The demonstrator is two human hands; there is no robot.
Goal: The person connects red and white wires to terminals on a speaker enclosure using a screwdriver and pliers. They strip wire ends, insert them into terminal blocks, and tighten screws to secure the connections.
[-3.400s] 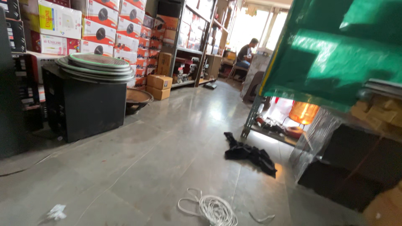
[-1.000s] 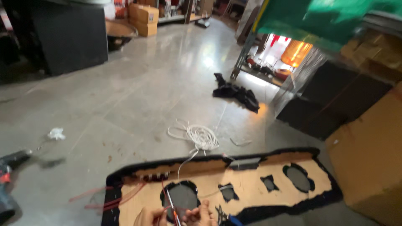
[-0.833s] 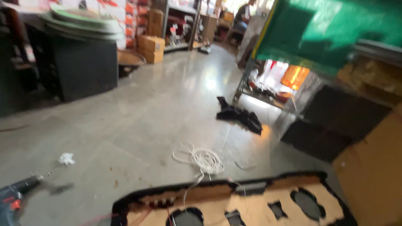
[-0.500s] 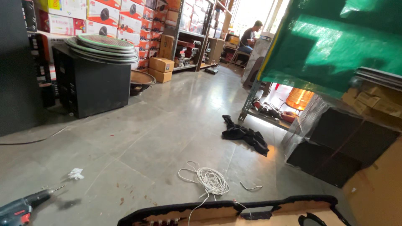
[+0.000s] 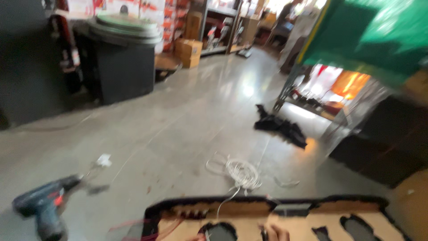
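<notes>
A flat brown board (image 5: 249, 213) with black edging and several cut-out holes lies on the floor at the bottom of the blurred view. Only the fingertips of my right hand (image 5: 277, 232) show at the bottom edge, resting on the board beside a round hole (image 5: 218, 231). What they hold is cut off. My left hand is out of frame. A thin white wire runs from the board up to a white cable coil (image 5: 240, 172). Red wires (image 5: 149, 227) trail off the board's left end.
A blue cordless drill (image 5: 42, 207) lies on the floor at the left, with a white scrap (image 5: 103, 159) beyond it. A black cloth heap (image 5: 281, 127) lies mid-floor. A black cabinet (image 5: 120, 67) with stacked discs stands at the back left, and a green tarp (image 5: 374, 31) covers a rack at the right.
The camera swung up to the room and has tilted back down. The board and my fingertips are returning into view at the bottom; nothing on the floor has moved.
</notes>
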